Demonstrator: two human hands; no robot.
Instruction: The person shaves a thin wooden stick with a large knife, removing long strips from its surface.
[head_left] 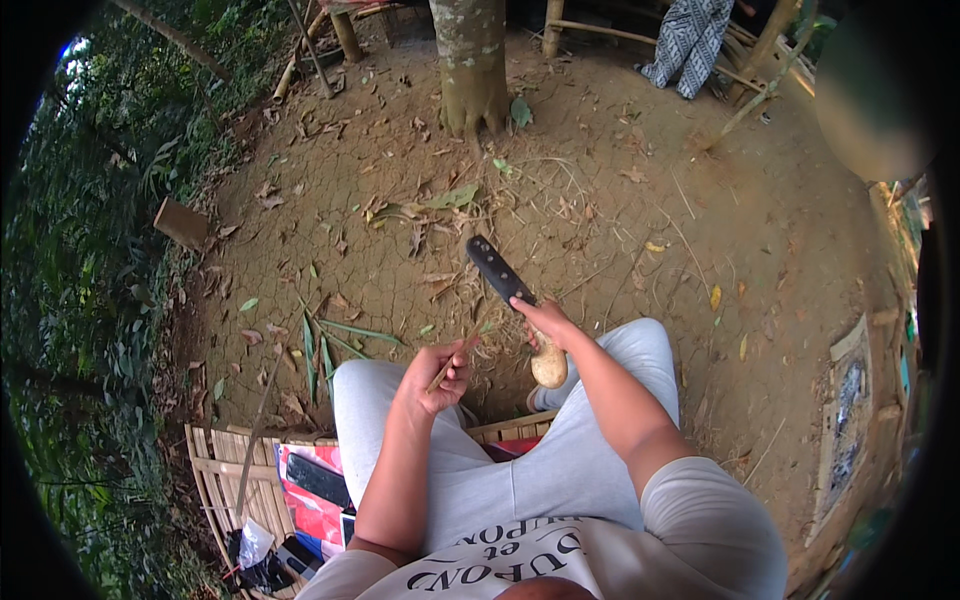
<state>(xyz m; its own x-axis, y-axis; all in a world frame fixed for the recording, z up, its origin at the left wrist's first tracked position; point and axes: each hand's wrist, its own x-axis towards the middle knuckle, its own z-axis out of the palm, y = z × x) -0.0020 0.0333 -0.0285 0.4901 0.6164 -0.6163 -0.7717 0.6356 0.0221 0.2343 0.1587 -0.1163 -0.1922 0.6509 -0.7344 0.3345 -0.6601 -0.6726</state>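
My right hand (pixel 545 322) is closed around a knife above my knees. The knife's dark, broad blade (pixel 497 268), marked with several pale round spots or holes, points forward and left. Its pale, bulb-ended wooden handle (pixel 548 368) sticks out below my fist. To the left, my left hand (pixel 437 378) is closed on a thin brown stick (pixel 440 376), which slants up toward the right. The blade and the stick are apart. Both hands are held in front of my lap, over grey trousers (pixel 480 475).
I sit on a bamboo-slat bench (pixel 228 465) with a dark phone (pixel 318 480) on a red and white cloth. Green leaf strips (pixel 325 345) lie left of my knee. A tree trunk (pixel 470 65) stands ahead; patterned cloth (pixel 687 45) hangs at the far right.
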